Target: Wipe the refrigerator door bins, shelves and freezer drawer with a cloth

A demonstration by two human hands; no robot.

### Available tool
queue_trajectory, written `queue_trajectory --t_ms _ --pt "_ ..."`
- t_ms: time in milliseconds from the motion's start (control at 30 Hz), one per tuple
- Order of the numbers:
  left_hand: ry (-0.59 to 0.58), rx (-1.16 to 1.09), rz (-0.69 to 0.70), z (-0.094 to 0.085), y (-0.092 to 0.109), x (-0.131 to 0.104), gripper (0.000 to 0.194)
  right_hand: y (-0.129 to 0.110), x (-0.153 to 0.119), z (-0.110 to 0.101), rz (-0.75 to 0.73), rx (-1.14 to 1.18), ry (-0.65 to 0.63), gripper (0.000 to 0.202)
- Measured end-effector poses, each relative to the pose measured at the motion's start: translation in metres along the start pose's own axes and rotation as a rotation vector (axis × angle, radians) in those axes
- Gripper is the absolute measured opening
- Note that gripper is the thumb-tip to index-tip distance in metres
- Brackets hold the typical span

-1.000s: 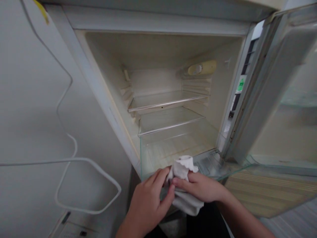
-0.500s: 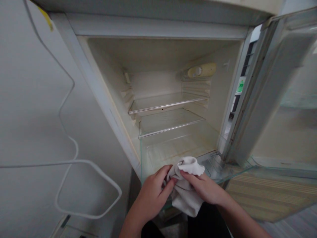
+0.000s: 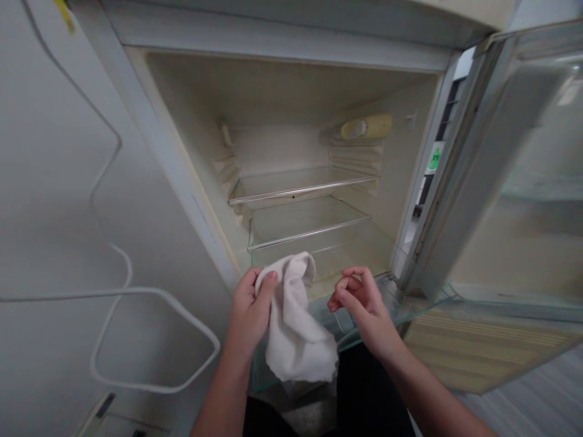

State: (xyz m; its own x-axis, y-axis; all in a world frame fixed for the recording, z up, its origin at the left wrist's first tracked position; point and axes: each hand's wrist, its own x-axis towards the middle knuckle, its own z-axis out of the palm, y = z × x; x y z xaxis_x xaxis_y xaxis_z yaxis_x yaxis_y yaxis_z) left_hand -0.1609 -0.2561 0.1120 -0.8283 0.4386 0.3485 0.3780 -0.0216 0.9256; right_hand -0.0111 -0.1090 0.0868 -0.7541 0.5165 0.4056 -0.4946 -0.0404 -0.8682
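Left hand (image 3: 248, 309) pinched white cloth (image 3: 296, 331) at upper corner, thumb over fold; cloth hung long axis down, before glass shelf (image 3: 364, 315) edge. Right hand (image 3: 359, 300) empty, fingers loosely curled, just right of cloth, apart. Open fridge (image 3: 291, 54) behind. Cloth's lower hem hard to make out.
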Motion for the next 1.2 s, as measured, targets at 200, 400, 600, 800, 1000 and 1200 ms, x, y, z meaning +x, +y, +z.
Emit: queue_trajectory --t_ms 200,400,600,800,1000,1200 --pt "-0.363 -0.148 0.026 0.019 0.02 0.008 0.029 -0.002 0.002 -0.001 0.207 -0.128 -0.269 0.041" --pt "-0.242 -0.331 0.109 0.013 0.02 0.012 0.032 -0.005 0.0 -0.006 0.063 -0.177 0.08 0.025" --pt "-0.244 -0.249 0.103 0.006 0.007 0.031 0.056 -0.03 0.027 -0.036 -0.128 -0.229 0.249 0.019" --pt "-0.391 -0.113 0.162 0.008 -0.003 0.029 0.045 -0.046 0.086 -0.062 -0.006 -0.345 0.135 0.02" --pt "-0.364 -0.207 0.346 -0.006 -0.001 0.011 0.026 -0.049 0.086 -0.053 -0.106 -0.367 0.09 0.032" --pt "-0.176 -0.116 0.68 -0.021 0.006 -0.004 0.017 -0.055 0.086 -0.045 -0.255 -0.448 0.186 0.037"
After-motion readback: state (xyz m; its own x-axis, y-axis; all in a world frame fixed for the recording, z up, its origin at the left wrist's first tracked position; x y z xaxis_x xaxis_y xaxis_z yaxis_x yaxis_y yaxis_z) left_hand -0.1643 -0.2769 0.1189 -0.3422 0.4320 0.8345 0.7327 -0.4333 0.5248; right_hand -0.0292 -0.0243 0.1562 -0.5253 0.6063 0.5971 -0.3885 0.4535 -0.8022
